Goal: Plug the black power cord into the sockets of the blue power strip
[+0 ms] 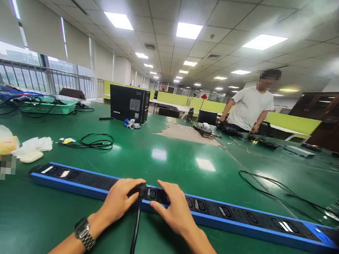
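Note:
A long blue-and-black power strip (226,223) lies across the green table in front of me, with a row of sockets along its top. A black plug (142,190) stands upright in the strip between my hands, its thick cord (135,234) running down toward me. The thumb and forefinger of my left hand (121,200), which wears a metal watch (84,232) on the wrist, close on the plug from the left. Just right of it, my right hand (175,208) spans the strip, thumb at the near edge and fingers over the far side.
Beyond the strip are a coiled black cable (97,141), white tissues (34,148), a green basket (49,106) of cords and a black computer case (129,103). Loose cables (283,188) lie at right. Across the table stands a person in a white shirt (250,108).

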Motion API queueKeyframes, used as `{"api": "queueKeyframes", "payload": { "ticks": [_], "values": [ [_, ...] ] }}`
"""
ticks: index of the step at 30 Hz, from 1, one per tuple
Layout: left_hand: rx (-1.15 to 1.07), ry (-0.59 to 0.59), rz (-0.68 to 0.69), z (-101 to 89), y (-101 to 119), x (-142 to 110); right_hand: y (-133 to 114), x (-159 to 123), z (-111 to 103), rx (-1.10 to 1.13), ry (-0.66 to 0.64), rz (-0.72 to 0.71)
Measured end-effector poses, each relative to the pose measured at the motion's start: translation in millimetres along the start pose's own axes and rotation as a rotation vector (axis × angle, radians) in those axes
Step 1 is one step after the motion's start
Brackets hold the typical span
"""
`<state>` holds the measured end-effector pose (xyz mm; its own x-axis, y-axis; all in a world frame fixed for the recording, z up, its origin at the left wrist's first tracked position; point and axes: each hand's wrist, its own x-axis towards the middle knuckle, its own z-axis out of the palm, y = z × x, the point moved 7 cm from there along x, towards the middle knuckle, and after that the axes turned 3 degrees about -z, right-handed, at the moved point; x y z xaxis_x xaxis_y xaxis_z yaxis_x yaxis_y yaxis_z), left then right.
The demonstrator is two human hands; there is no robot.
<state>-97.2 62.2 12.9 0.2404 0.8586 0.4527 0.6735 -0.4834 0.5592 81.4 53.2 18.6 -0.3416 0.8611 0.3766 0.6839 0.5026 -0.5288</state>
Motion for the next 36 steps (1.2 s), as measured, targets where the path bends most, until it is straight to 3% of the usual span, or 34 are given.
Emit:
{"api": "queueKeyframes", "payload": {
  "ticks": [4, 8, 11, 16, 18, 22, 24, 27, 29, 31, 36],
  "values": [
    [0.034, -0.050, 0.040, 1.3, 0, -2, -28, 21, 22, 0.043, -0.041, -0.120],
    [0.034, -0.069, 0.047, -1.8, -4, -6, -40, 25, 32, 0.021, -0.023, -0.178],
    [0.037, -0.063, 0.042, -3.6, -3, -7, -39, 19, 25, -0.037, 0.066, -0.218],
    [0.080, -0.085, 0.044, -2.0, 1, -4, -24, 6, -9, -0.012, 0.337, -0.225],
    [0.081, -0.089, 0.040, -1.2, 0, -4, -24, 8, -8, -0.019, 0.267, -0.244],
    [0.037, -0.080, 0.044, 0.8, -5, -5, -35, 18, 20, -0.062, 0.020, -0.253],
    [0.045, -0.094, 0.051, 3.2, -6, -6, -42, 24, 26, -0.098, 0.016, -0.222],
    [0.068, -0.106, 0.040, 4.4, -7, -6, -45, 23, 10, -0.091, 0.185, -0.222],
    [0.071, -0.116, 0.023, 4.5, -7, -6, -34, 12, -13, -0.069, 0.328, -0.210],
    [0.076, -0.123, 0.000, 4.4, -6, -6, -13, -4, -34, -0.063, 0.376, -0.176],
    [0.078, -0.114, -0.055, 4.1, -3, -4, 42, -36, -53, -0.011, 0.218, -0.094]
  ]
}}
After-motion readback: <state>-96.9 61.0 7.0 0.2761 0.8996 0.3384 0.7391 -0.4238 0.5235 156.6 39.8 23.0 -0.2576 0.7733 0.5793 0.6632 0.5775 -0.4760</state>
